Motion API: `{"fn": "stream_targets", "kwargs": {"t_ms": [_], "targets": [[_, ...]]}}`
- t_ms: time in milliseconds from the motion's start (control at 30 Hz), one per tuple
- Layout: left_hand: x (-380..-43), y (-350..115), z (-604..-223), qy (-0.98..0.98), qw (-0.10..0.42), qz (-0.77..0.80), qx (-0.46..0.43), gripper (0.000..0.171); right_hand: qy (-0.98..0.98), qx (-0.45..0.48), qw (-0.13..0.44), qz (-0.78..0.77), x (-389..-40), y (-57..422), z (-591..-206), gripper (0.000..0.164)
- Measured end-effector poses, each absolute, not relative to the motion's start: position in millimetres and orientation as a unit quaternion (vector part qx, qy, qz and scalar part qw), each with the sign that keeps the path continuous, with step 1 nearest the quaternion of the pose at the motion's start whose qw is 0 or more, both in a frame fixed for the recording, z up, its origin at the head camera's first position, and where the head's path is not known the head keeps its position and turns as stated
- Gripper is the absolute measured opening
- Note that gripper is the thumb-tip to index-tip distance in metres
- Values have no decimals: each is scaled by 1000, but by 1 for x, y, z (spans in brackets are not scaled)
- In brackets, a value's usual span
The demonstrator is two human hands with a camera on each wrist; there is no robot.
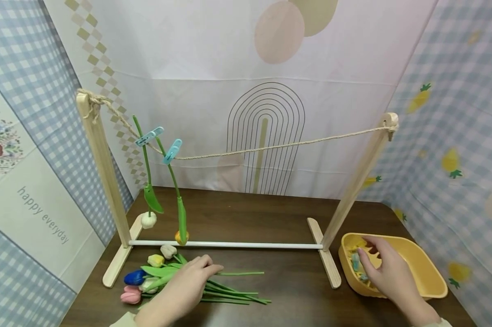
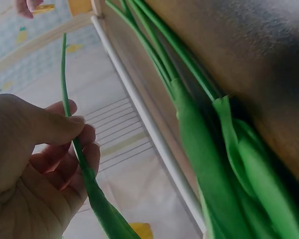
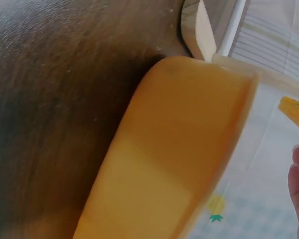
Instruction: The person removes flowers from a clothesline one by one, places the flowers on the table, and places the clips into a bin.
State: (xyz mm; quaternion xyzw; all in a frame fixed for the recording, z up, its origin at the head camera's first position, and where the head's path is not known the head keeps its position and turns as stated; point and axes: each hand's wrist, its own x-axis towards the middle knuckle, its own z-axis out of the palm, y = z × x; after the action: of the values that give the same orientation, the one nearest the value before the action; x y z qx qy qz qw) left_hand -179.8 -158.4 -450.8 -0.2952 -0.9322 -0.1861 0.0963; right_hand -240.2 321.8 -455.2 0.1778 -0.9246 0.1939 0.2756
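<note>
My left hand (image 1: pixel 190 277) pinches the green stem (image 2: pixel 64 74) of an artificial tulip between thumb and fingers, just above a pile of tulips; its bloom I cannot tell. Pink (image 1: pixel 131 295), blue (image 1: pixel 135 277), yellow (image 1: pixel 156 260) and white (image 1: pixel 168 251) blooms lie in that pile. Over the yellow basin (image 1: pixel 427 277), my right hand (image 1: pixel 386 270) holds a yellow clothespin (image 3: pixel 295 113). More clothespins (image 1: pixel 355 262) lie in the basin's left part. Two blue clothespins (image 1: pixel 172 151) hold a white tulip (image 1: pixel 149 220) and an orange tulip (image 1: pixel 181 237) upside down on the rope (image 1: pixel 278 146).
The rope runs between two wooden posts, one left (image 1: pixel 104 168) and one right (image 1: pixel 356 186), on flat feet. A white rod (image 1: pixel 237 245) joins the posts low over the dark wooden table (image 1: pixel 246 213). Patterned cloth (image 1: pixel 188 109) hangs behind and at both sides.
</note>
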Motion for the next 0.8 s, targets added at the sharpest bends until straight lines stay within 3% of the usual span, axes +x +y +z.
{"fn": "stream_targets", "kwargs": {"t_ms": [233,500,800], "targets": [[-177,-158,-458,-935,68,-176,-299,47,-938,145,255,186,-241,329,-459,38],[-178,-163,-464,-938,-15,-194,-286,49,-945,119,249,175,-244,334,-465,39],[-179,-167,-476,-940,-11,-187,-284,48,-953,110,219,178,-245,333,-467,42]]}}
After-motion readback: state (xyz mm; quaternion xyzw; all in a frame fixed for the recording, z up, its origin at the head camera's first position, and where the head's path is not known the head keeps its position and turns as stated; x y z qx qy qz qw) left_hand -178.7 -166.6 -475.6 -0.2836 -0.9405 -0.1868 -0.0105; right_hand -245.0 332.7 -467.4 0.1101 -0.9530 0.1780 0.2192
